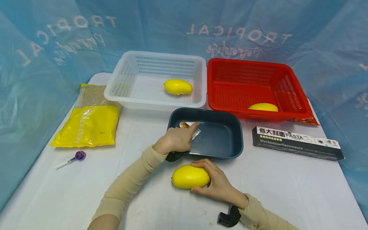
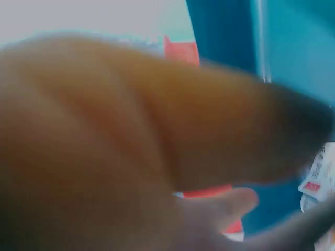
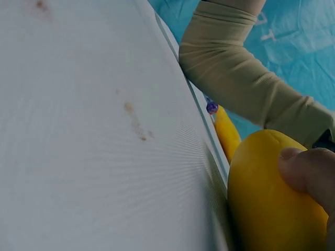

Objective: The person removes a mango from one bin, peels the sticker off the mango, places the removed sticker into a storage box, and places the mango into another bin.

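Observation:
My right hand (image 1: 217,183) grips a smooth yellow mango (image 1: 188,176) low over the white table, in front of the dark blue bin (image 1: 219,155). In the right wrist view, the thumb (image 3: 309,170) presses on the side of that mango. My left hand (image 1: 176,139) reaches over the bin's left end, index finger extended. Under that finger, a small white printed packet (image 1: 196,134) shows on both sides; I cannot tell whether the hidden fingers hold it. The left wrist view is mostly filled by blurred fingers, with the packet (image 2: 316,175) at its right edge.
Behind the bin, a white basket (image 1: 152,103) and a red basket (image 1: 273,115) stand side by side, each with a yellow mango. Left are a yellow pasta bag (image 1: 92,124) and a purple lollipop (image 1: 80,155). A black pasta box (image 1: 296,145) lies right; a reddish bag (image 1: 309,120) shows behind it.

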The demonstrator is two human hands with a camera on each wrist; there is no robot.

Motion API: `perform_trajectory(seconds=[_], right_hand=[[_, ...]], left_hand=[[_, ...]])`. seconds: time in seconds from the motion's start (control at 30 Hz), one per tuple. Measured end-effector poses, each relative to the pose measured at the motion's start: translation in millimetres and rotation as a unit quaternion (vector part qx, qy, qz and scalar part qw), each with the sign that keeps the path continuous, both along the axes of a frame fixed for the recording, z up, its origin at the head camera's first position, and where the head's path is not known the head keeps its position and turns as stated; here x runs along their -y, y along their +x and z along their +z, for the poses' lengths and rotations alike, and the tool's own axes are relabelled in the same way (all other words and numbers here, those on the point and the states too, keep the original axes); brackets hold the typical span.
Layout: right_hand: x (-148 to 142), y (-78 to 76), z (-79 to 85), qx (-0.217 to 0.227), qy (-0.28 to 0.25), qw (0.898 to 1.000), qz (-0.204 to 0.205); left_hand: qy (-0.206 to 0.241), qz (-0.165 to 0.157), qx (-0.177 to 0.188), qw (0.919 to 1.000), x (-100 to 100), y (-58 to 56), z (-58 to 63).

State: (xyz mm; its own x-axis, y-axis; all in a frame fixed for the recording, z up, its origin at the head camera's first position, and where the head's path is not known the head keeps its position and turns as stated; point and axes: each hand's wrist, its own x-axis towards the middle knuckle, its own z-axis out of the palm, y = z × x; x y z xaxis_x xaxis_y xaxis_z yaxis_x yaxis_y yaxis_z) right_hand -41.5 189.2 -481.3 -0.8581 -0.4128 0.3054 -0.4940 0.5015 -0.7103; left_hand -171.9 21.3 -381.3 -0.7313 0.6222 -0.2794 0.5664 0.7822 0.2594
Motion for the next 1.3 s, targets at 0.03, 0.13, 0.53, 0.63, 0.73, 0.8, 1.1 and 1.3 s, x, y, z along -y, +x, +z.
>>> perform_trajectory(seconds=[0.03,0.13,0.53,0.63,0.73,0.8,1.1,1.3], right_hand=[[-1,0.3,0.3,-0.001,0.001,1.0,-0.002],[-3,1.1,0.2,-0.006,0.005,1.0,-0.007],[-3,0.5,5.9,-0.018,0.04,0.999,0.012],[-4,1.4,9.4,-0.012,0.045,0.999,0.018],[-4,2.1,13.5,-0.013,0.037,0.999,0.018],[-4,2.1,16.5,-0.023,0.031,0.999,0.019],[-6,2.0,22.6,-0.041,0.009,0.999,0.021],[-11,1.3,25.5,-0.051,0.012,0.998,0.023]], left_hand=[[0.023,-0.003,-0.01,0.9997,2,2.7,1.1],[0.121,-0.021,-0.051,0.9911,10,13.0,5.2],[0.335,-0.167,-0.113,0.9203,44,73.9,-16.9],[0.329,-0.156,-0.104,0.9256,53,85.1,-22.4],[0.298,-0.148,-0.087,0.9389,59,91.4,-26.6],[0.277,-0.145,-0.078,0.9467,62,93.5,-29.2],[0.253,-0.135,-0.041,0.9572,62,94.4,-39.3],[0.253,-0.131,-0.006,0.9586,59,99.6,-43.9]])
